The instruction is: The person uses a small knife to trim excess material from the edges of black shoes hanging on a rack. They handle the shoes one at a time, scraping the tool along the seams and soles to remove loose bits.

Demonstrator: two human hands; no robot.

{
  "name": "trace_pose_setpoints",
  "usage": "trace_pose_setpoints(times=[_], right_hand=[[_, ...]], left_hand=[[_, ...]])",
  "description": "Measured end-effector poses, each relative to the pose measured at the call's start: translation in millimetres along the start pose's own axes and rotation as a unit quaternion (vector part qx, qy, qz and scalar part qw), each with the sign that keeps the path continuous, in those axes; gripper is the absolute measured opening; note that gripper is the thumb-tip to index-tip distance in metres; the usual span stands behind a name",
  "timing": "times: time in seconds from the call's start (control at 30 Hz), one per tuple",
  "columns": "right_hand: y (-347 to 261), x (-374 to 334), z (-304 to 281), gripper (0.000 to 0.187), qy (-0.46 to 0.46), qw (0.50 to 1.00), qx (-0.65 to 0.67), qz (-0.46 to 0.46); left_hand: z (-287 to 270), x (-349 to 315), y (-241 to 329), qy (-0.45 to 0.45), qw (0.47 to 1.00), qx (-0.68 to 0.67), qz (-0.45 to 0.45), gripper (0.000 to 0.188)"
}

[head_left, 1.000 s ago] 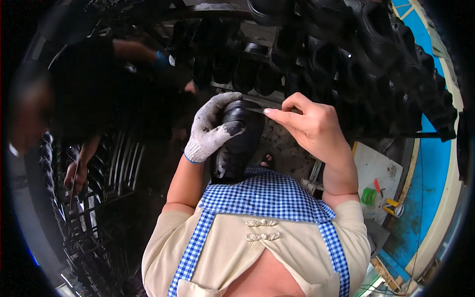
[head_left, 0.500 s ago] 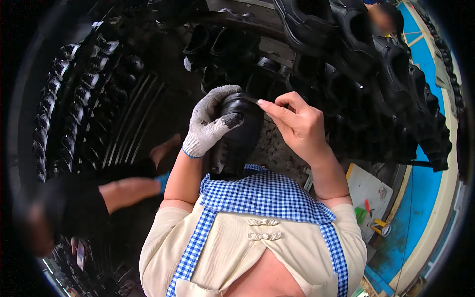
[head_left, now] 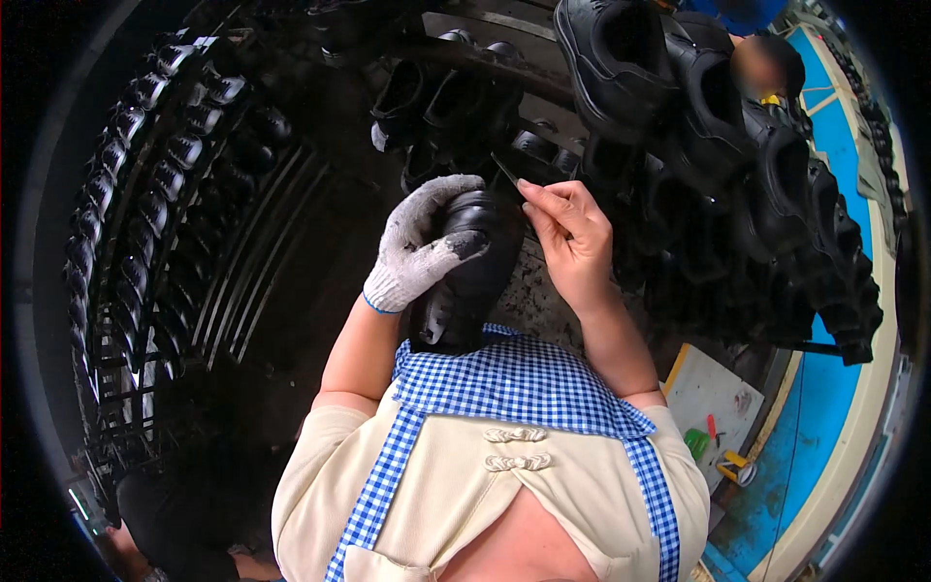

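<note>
In the middle, a black shoe (head_left: 454, 301) stands in front of the blue-checked apron, its rounded end pointing away from me. My left hand (head_left: 417, 242), in a grey-white knitted glove with dark smudges, is wrapped round that end, thumb across the upper. To the right, my bare right hand (head_left: 574, 233) pinches a thin dark blade-like tool (head_left: 505, 169) between thumb and fingers. Its tip points up and to the left, beyond the shoe and apart from it. What the tool is exactly cannot be made out.
Racks of shiny black shoes (head_left: 155, 213) fill the left. More black shoes (head_left: 621, 78) hang over the upper right. A pale board (head_left: 713, 398) with small coloured tools lies at lower right, by a blue surface (head_left: 824, 417). People are at upper right and lower left.
The tool has come off the shoe's end and now tilts up, with my right hand shifted slightly left. The person at left has moved down toward the lower left edge.
</note>
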State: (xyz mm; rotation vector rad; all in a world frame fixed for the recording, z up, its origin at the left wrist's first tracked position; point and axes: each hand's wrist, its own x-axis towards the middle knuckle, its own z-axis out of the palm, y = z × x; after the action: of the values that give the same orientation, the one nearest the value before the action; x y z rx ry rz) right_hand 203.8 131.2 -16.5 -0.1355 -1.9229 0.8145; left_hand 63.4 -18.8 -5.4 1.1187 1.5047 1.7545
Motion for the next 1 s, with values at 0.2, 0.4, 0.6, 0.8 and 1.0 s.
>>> trace_pose_setpoints(times=[0.2, 0.4, 0.6, 0.8, 1.0], right_hand=[[-6.5, -7.7, -21.4, 0.025, -0.075, 0.997, -0.008, -0.013], [-29.5, 7.8, -57.5, 0.034, -0.161, 0.959, -0.210, -0.099], [-41.9, 25.1, -50.3, 0.033, -0.171, 0.920, -0.300, -0.186], [-47.2, 27.1, -70.9, 0.028, -0.189, 0.923, -0.295, -0.157], [-47.8, 31.2, -62.9, 0.029, -0.208, 0.896, -0.336, -0.200]], left_hand=[[-4.9, -1.2, 2.0, 0.030, 0.999, -0.005, 0.008, 0.068], [-2.3, -1.7, 2.6, 0.023, 0.999, -0.027, -0.017, 0.068], [0.7, 2.2, -3.4, -0.020, 1.000, -0.002, -0.008, 0.065], [-1.1, 1.8, 2.9, -0.018, 1.000, -0.012, -0.012, 0.066], [3.3, 2.0, -0.7, 0.009, 1.000, -0.001, -0.025, 0.067]])
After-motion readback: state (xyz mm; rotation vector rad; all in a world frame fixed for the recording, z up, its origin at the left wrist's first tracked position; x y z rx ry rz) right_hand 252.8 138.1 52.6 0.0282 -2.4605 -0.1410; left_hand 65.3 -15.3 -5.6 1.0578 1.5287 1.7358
